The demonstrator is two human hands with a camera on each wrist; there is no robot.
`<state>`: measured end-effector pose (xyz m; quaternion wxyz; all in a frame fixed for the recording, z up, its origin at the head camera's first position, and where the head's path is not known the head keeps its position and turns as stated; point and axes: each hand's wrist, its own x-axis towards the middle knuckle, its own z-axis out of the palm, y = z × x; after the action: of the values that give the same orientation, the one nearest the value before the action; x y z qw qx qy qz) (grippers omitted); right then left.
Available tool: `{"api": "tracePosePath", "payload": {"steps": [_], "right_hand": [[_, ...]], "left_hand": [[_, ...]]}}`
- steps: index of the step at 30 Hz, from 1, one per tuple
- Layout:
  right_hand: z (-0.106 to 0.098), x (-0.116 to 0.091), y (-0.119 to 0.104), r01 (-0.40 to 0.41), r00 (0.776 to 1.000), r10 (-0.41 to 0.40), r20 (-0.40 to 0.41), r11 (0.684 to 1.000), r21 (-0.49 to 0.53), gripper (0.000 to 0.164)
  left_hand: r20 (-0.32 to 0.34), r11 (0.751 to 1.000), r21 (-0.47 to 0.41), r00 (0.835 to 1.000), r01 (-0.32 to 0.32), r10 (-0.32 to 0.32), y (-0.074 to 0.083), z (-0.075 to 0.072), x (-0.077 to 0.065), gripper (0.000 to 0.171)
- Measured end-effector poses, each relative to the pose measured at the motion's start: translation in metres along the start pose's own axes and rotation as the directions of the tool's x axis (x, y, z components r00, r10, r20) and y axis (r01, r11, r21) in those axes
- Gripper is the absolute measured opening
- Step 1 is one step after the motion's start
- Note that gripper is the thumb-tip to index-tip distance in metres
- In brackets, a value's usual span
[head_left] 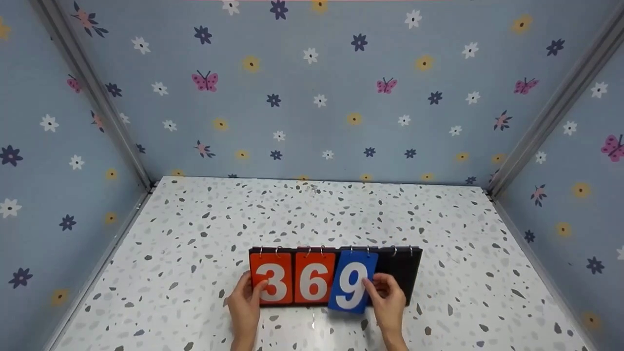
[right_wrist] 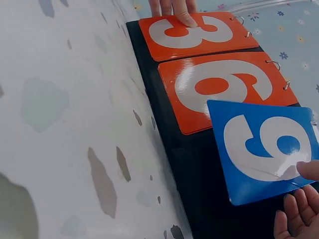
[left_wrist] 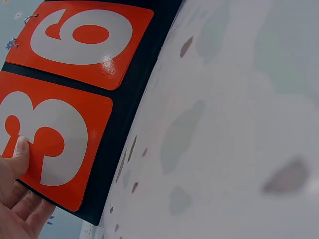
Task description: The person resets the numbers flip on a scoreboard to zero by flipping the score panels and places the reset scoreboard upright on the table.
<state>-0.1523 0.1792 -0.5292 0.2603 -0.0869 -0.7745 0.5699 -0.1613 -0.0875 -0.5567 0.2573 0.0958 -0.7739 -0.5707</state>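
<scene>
A black flip scoreboard (head_left: 405, 265) stands near the front of the table, with number cards hung from metal rings along its top. My left hand (head_left: 243, 302) grips its left end, thumb on the red 3 card (head_left: 288, 275) and fingers behind the board, as the left wrist view shows. Beside that card hangs a red 6 card (head_left: 314, 280). My right hand (head_left: 390, 302) pinches the right edge of a blue 9 card (head_left: 352, 282), thumb on its front. This card hangs tilted, lifted off the board, its lower end swung left and overlapping the red 6 card in the right wrist view.
The speckled white table (head_left: 312, 209) extends behind and to both sides of the scoreboard. Blue flowered panels (head_left: 312, 117) enclose it at the back, left and right, with grey metal posts (head_left: 536, 117) at the back corners.
</scene>
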Motion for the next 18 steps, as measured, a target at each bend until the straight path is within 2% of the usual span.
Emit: {"api": "tracePosePath", "payload": {"steps": [5, 9, 13, 14, 15, 18], "right_hand": [[-0.005, 0.0, -0.005, -0.109, 0.993, 0.106, 0.056, 0.992, 0.058, 0.017], [-0.013, -0.002, -0.011, -0.134, 0.987, 0.122, 0.107, 0.984, 0.116, 0.023], [-0.022, -0.003, -0.016, -0.074, 0.986, 0.046, 0.161, 0.983, 0.169, 0.029], [-0.024, -0.003, -0.017, -0.052, 0.985, 0.019, 0.174, 0.981, 0.187, 0.028], [-0.024, 0.0, -0.003, -0.01, 0.979, -0.038, 0.2, 0.972, 0.236, 0.025], [-0.031, 0.002, -0.005, 0.019, 0.962, -0.093, 0.256, 0.96, 0.278, 0.016]], "left_hand": [[0.004, 1.0, 0.004, 1.0, 0.022, -0.022, -0.001, 0.0, 0.0, 0.031], [0.014, 0.999, 0.015, 0.999, 0.038, -0.038, 0.001, 0.0, 0.001, 0.031], [0.023, 0.999, 0.015, 0.999, 0.048, -0.048, 0.002, 0.0, 0.0, 0.031], [0.023, 0.999, 0.016, 0.998, 0.05, -0.05, 0.002, 0.0, 0.0, 0.031], [0.021, 0.999, 0.014, 0.999, 0.049, -0.049, 0.002, 0.0, 0.0, 0.03], [0.019, 0.999, 0.03, 0.999, 0.04, -0.041, 0.001, 0.0, 0.001, 0.03]]}}
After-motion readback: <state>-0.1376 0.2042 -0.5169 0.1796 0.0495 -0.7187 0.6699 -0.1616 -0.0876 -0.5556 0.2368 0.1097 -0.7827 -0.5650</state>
